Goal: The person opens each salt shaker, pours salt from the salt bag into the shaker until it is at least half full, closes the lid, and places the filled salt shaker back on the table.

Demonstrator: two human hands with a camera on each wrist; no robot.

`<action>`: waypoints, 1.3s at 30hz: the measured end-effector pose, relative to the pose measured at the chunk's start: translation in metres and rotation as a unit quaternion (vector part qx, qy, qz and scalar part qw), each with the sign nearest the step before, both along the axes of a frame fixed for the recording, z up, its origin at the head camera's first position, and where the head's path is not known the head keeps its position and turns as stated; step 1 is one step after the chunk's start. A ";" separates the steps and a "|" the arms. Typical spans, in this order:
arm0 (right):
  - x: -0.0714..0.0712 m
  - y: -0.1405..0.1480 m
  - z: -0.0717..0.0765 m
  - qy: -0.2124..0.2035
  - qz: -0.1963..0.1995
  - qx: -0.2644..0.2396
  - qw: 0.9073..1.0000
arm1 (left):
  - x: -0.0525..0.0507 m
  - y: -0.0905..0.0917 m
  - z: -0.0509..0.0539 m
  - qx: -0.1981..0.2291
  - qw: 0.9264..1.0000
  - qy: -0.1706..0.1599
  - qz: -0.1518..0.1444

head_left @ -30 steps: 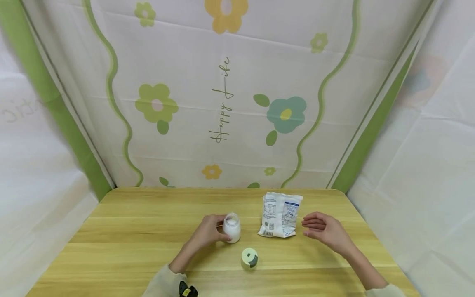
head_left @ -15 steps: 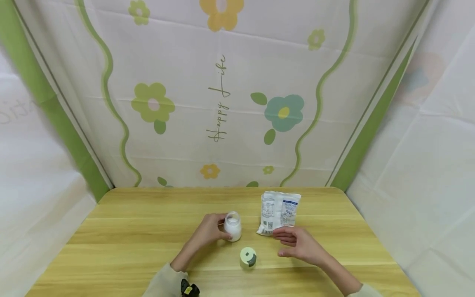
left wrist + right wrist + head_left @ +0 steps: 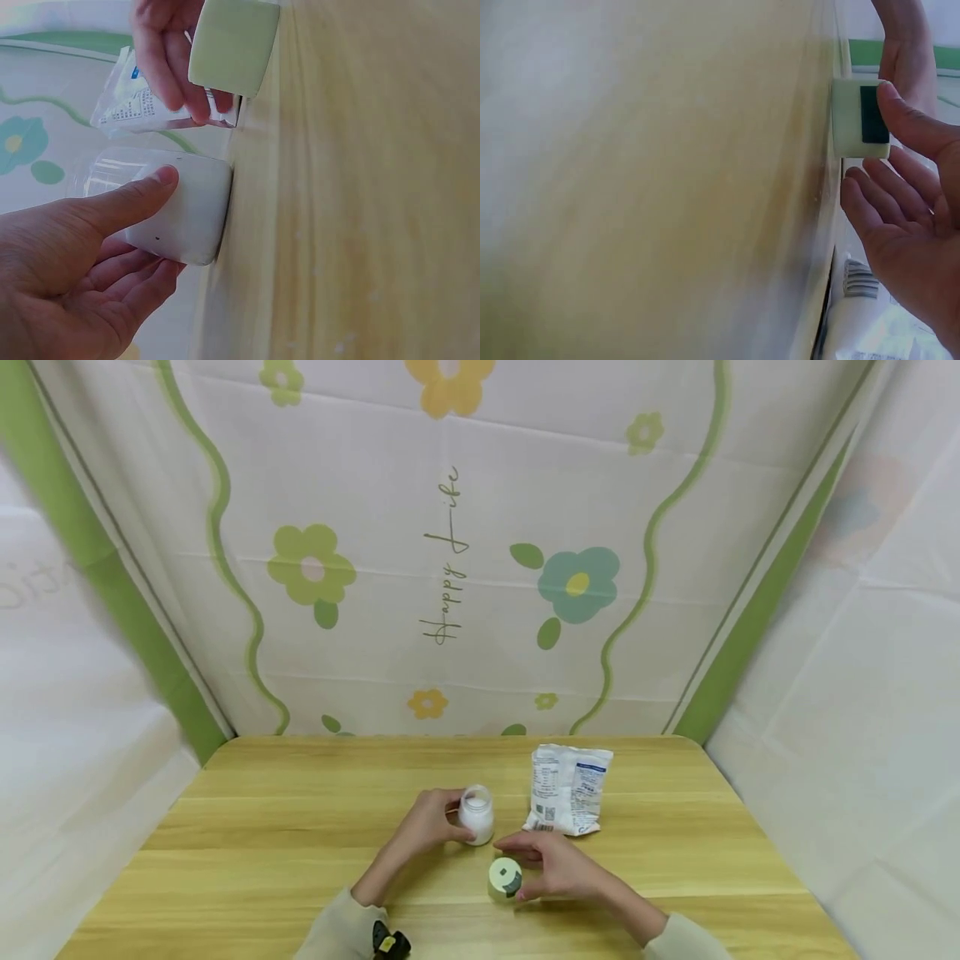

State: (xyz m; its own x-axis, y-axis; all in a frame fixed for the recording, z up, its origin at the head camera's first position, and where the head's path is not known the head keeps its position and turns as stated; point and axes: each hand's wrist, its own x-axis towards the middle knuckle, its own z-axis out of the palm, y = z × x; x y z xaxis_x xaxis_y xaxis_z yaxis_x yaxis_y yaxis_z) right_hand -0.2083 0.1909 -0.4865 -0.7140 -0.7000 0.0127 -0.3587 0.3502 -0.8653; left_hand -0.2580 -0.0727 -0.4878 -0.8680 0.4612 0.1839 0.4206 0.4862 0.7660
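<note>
My left hand [image 3: 427, 823] holds a small clear jar [image 3: 477, 818] with white contents, its thumb on the near side and fingers round the back. The jar is upright on the table, and its mouth is uncovered. Just in front of it stands a short pale green cylindrical piece [image 3: 503, 880] with a dark patch. My right hand [image 3: 561, 867] is beside that green piece. In the right wrist view its thumb [image 3: 911, 124] lies at the dark patch, while the loosely bent fingers [image 3: 892, 187] stay apart from the piece.
A white printed bag [image 3: 572, 789] stands behind the right hand. All of this is on a wooden table [image 3: 300, 827]. Flower-patterned cloth [image 3: 465, 568] hangs at the back and both sides.
My right hand has moved left, from beside the white bag, across in front of it to the green piece. The left hand keeps holding the jar in nearly the same spot.
</note>
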 end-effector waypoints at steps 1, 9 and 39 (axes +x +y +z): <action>0.000 -0.002 0.000 0.006 0.002 0.009 1.000 | 0.000 0.000 0.000 0.001 1.000 0.001 -0.002; -0.001 -0.010 0.002 0.003 -0.012 0.023 1.000 | -0.001 -0.001 -0.001 0.003 1.000 -0.004 -0.003; -0.010 -0.018 0.032 -0.008 -0.095 -0.091 0.991 | -0.002 -0.001 -0.001 0.008 1.000 -0.010 -0.005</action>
